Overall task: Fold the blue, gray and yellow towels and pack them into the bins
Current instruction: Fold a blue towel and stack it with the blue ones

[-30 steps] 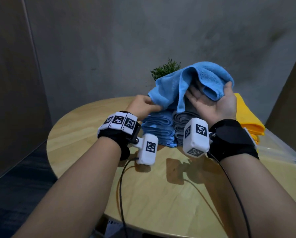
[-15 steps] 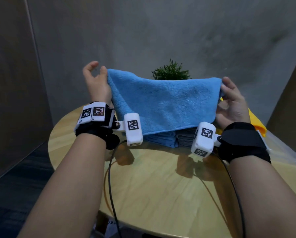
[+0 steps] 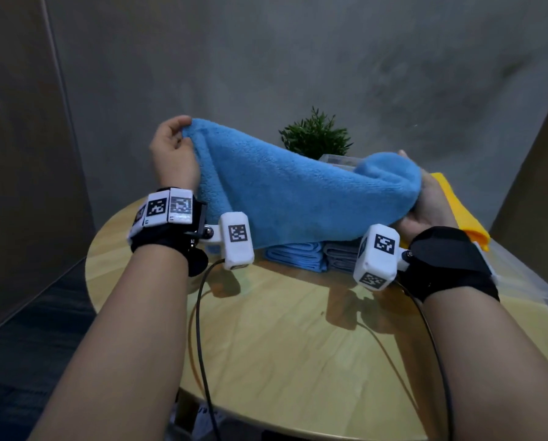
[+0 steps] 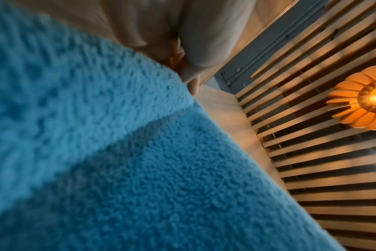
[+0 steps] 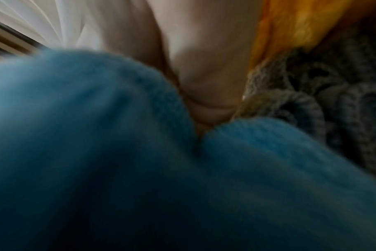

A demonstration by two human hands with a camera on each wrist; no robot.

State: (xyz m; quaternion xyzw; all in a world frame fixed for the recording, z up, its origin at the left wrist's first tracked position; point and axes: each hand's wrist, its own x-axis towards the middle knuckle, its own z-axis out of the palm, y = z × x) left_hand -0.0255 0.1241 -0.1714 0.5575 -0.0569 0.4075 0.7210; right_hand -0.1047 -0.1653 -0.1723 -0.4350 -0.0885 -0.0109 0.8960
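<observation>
A clear plastic bin (image 3: pixel 336 159) is showing only by its rim behind the held towel, beside a small green plant (image 3: pixel 315 135), and its contents are hidden; a second clear bin (image 3: pixel 520 281) is sitting at the right edge of the round wooden table (image 3: pixel 298 345), and what lies inside it cannot be told. Folded blue towels (image 3: pixel 294 256) and folded gray towels (image 3: pixel 339 254) are lying side by side on the table, under the cloth in the air, with the yellow towel (image 3: pixel 457 211) lying to their right, behind the right hand. The left hand (image 3: pixel 174 154) is pinching one corner of the blue towel (image 3: pixel 298 198) between thumb and curled fingers, holding it high. The right hand (image 3: pixel 425 205) is gripping the other end lower down, with the cloth bunching over its fingers. Half a second ago the towel was hanging flat and level between the two hands; now it is sloping down from left to right, its right end is rounded into a roll, and the right hand is sitting lower and closer to the yellow towel. In the left wrist view the blue pile (image 4: pixel 118 152) is filling most of the frame.
</observation>
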